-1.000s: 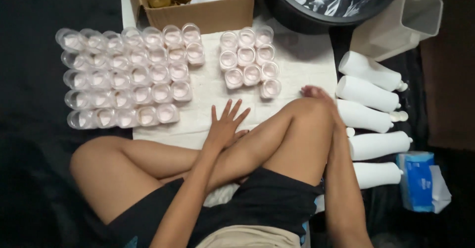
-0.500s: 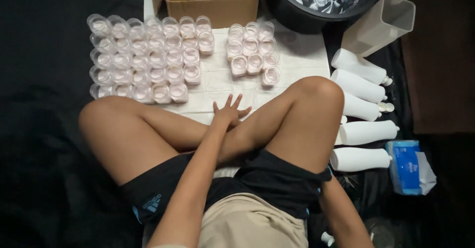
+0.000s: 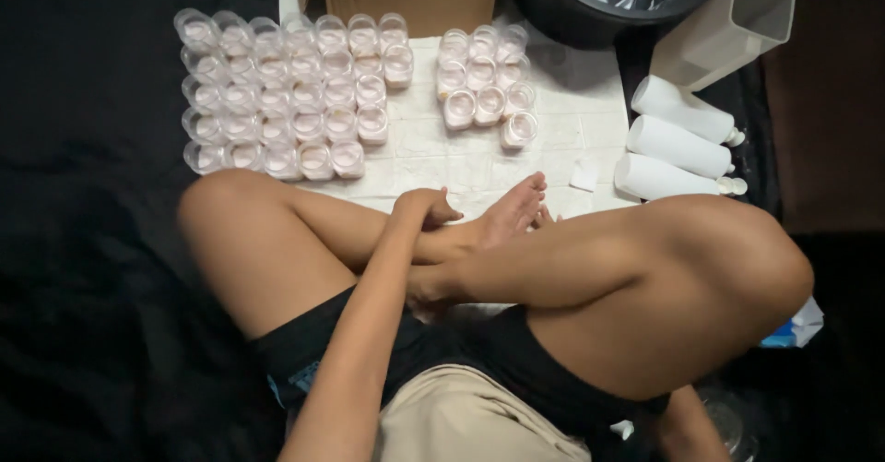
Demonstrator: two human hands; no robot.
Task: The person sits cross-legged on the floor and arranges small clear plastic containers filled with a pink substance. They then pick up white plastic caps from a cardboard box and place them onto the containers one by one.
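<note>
I sit cross-legged on a dark floor. My left hand (image 3: 419, 209) rests on my crossed shin by my foot (image 3: 512, 211), its fingers curled in with nothing in them. My right hand is out of sight; only a bit of that arm (image 3: 684, 427) shows behind my right thigh at the bottom edge. Beyond my legs, a large block of several small clear cups with pale pink filling (image 3: 286, 93) stands on a white mat (image 3: 544, 144). A smaller cluster of the same cups (image 3: 484, 84) stands to its right.
A cardboard box (image 3: 415, 3) and a black tub (image 3: 590, 15) sit at the far edge. On the right lie three white bottles (image 3: 678, 144), with a beige pitcher (image 3: 728, 29) behind them. A small white scrap (image 3: 584, 174) lies on the mat, and a blue pack (image 3: 793, 328) sits behind my knee.
My left hand went from flat with spread fingers on the mat to curled on my shin. My right hand left my knee and dropped out of sight. The view shifted right.
</note>
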